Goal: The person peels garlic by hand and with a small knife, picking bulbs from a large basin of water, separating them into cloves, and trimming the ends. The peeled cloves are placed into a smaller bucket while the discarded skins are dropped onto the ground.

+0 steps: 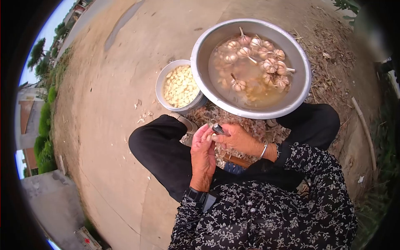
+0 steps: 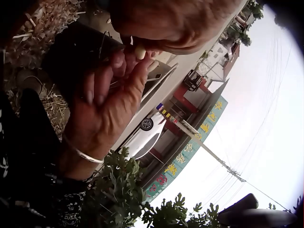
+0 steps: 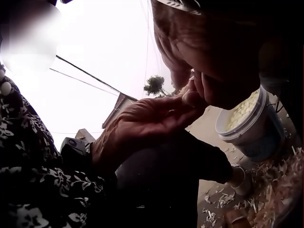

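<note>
My left hand (image 1: 202, 156) and right hand (image 1: 238, 138) meet in front of my lap, fingertips together. In my right hand I grip a short dark tool (image 1: 218, 129) with a shiny end; its working edge is hidden. The left fingers pinch a pale peeled garlic clove (image 2: 139, 52), seen between the two hands in the left wrist view. In the right wrist view, the left hand (image 3: 149, 121) reaches up to the darker right hand (image 3: 213, 61). Beyond them, whole garlic bulbs (image 1: 270, 65) sit in cloudy water in a large metal basin (image 1: 201, 85).
A white bucket (image 1: 160, 92) of peeled cloves (image 1: 181, 86) stands against the basin's left side. Garlic skins (image 1: 266, 129) lie heaped between my feet, with scraps scattered over the concrete. A stick (image 1: 363, 129) lies on the ground at right.
</note>
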### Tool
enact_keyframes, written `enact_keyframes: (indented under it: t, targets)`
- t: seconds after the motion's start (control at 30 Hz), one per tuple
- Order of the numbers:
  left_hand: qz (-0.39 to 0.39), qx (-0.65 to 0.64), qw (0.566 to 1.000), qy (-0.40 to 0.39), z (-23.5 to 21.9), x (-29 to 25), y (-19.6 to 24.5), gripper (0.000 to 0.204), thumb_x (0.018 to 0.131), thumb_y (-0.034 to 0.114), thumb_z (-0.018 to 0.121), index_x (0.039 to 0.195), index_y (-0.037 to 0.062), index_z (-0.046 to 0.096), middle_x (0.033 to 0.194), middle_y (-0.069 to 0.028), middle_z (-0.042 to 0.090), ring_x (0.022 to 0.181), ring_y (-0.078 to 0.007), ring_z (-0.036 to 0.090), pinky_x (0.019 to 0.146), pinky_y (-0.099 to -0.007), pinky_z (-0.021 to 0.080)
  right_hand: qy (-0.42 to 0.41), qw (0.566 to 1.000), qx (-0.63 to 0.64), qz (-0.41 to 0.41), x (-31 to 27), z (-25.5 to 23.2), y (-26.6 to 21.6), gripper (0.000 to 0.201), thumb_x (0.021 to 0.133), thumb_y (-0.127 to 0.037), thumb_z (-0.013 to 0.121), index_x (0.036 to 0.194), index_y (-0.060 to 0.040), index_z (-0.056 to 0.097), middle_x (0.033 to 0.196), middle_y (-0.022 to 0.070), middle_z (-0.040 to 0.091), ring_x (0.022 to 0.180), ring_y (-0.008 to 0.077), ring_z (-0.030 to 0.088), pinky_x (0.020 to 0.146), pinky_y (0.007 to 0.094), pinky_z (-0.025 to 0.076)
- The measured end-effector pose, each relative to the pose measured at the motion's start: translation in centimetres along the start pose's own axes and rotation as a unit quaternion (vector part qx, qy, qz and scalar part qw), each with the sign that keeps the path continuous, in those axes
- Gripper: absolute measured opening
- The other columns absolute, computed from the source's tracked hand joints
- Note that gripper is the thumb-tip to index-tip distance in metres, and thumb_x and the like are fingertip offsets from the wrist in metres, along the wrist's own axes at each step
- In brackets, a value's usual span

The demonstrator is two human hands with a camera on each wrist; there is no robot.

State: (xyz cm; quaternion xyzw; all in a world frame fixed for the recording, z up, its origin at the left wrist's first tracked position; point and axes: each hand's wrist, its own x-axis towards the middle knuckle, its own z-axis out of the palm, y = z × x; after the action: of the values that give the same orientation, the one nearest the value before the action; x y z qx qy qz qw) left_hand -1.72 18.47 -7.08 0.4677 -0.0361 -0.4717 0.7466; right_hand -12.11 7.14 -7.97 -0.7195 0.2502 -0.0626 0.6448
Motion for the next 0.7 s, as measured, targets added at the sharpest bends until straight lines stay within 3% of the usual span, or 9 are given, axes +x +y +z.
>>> enact_keyframes:
  t: [0.1, 0.2, 0.33, 0.47, 0.5, 0.53, 0.6, 0.63, 0.7]
  targets:
    - [0.011, -0.009, 1.0, -0.024, 1.4, -0.3, -0.5, 0.04, 0.092, 0.006, 0.052, 0.128, -0.0024, 0.038, 0.123, -0.0168, 0.052, 0.113, -0.0222, 0.053, 0.093, -0.0299, 0.047, 0.043, 0.913, 0.403, 0.051, 0.0, 1.7, 0.3, 0.016, 0.091, -0.018, 0.057, 0.094, -0.0024, 0.055, 0.068, 0.0014, 0.057, 0.053, 0.0053, 0.048, 0.046, 0.0204, 0.038]
    - [0.013, -0.012, 1.0, 0.003, 1.6, -0.1, -0.3, 0.039, 0.093, 0.007, 0.052, 0.128, -0.0031, 0.038, 0.128, -0.0191, 0.049, 0.116, -0.025, 0.052, 0.097, -0.0329, 0.045, -0.058, 0.842, 0.516, 0.144, -1.4, -0.8, -1.0, 0.013, 0.092, -0.016, 0.055, 0.095, -0.0033, 0.053, 0.069, 0.0023, 0.057, 0.045, 0.0022, 0.041, 0.037, 0.0182, 0.031]
    - [-0.015, 0.002, 0.999, 0.035, -0.6, 1.5, -0.7, 0.035, 0.093, 0.006, 0.051, 0.125, -0.0042, 0.043, 0.124, -0.0193, 0.052, 0.113, -0.0251, 0.054, 0.097, -0.0323, 0.045, -0.094, 0.842, 0.519, 0.109, -1.8, -0.4, -0.6, 0.011, 0.093, -0.015, 0.053, 0.095, -0.0045, 0.051, 0.069, 0.003, 0.057, 0.041, -0.0001, 0.035, 0.032, 0.0176, 0.023]
    - [-0.082, 0.209, 0.972, 0.073, -4.3, 2.5, -1.9, 0.03, 0.087, 0.007, 0.056, 0.115, -0.0043, 0.053, 0.123, -0.022, 0.053, 0.108, -0.0282, 0.057, 0.091, -0.0336, 0.044, -0.062, 0.887, 0.455, 0.05, 0.6, 0.5, -5.0, 0.008, 0.092, -0.014, 0.054, 0.094, -0.007, 0.051, 0.075, 0.0051, 0.059, 0.044, 0.001, 0.036, 0.037, 0.0154, 0.028]
    - [0.083, 0.473, 0.877, -0.014, -6.5, 3.1, -2.8, 0.032, 0.086, 0.009, 0.057, 0.116, -0.0029, 0.053, 0.12, -0.0233, 0.054, 0.105, -0.0328, 0.057, 0.091, -0.0374, 0.044, -0.003, 0.916, 0.401, -0.005, 3.0, 0.7, -5.5, 0.01, 0.092, -0.014, 0.055, 0.093, -0.0055, 0.051, 0.075, 0.0054, 0.06, 0.047, 0.0038, 0.041, 0.039, 0.018, 0.032]
    - [0.238, 0.684, 0.682, -0.098, -7.8, 3.3, -3.2, 0.034, 0.085, 0.01, 0.058, 0.116, -0.0016, 0.054, 0.117, -0.0245, 0.056, 0.101, -0.0373, 0.058, 0.091, -0.0412, 0.043, 0.056, 0.935, 0.344, -0.059, 5.0, 0.8, -5.6, 0.012, 0.091, -0.015, 0.055, 0.093, -0.004, 0.051, 0.074, 0.0057, 0.061, 0.05, 0.0065, 0.047, 0.041, 0.0205, 0.037]
    - [0.259, 0.682, 0.677, -0.093, -5.8, 2.4, -1.6, 0.032, 0.085, 0.015, 0.059, 0.114, 0.0011, 0.056, 0.105, -0.0235, 0.062, 0.096, -0.0417, 0.058, 0.093, -0.0466, 0.039, 0.1, 0.971, 0.2, -0.087, 8.6, 1.1, -5.5, 0.015, 0.088, -0.014, 0.056, 0.093, -0.0009, 0.051, 0.071, 0.0088, 0.061, 0.056, 0.0143, 0.054, 0.05, 0.0285, 0.042]
    - [0.17, 0.718, 0.671, -0.076, -5.0, 2.0, -0.5, 0.03, 0.084, 0.016, 0.06, 0.111, 0.003, 0.058, 0.1, -0.0215, 0.063, 0.093, -0.0398, 0.06, 0.089, -0.046, 0.041, 0.146, 0.982, 0.05, -0.112, 9.7, 0.9, -5.7, 0.019, 0.086, -0.014, 0.056, 0.093, 0.0023, 0.051, 0.069, 0.0118, 0.062, 0.062, 0.0221, 0.061, 0.059, 0.0365, 0.048]
    - [0.073, 0.775, 0.627, -0.03, -2.2, 0.8, 1.8, 0.024, 0.083, 0.021, 0.062, 0.103, 0.0074, 0.062, 0.088, -0.0173, 0.065, 0.084, -0.0353, 0.062, 0.074, -0.0439, 0.048, 0.119, 0.985, 0.06, -0.111, 5.8, 0.6, -7.9, 0.027, 0.086, -0.021, 0.059, 0.093, 0.0032, 0.051, 0.071, 0.0161, 0.061, 0.068, 0.0304, 0.063, 0.064, 0.0403, 0.048]
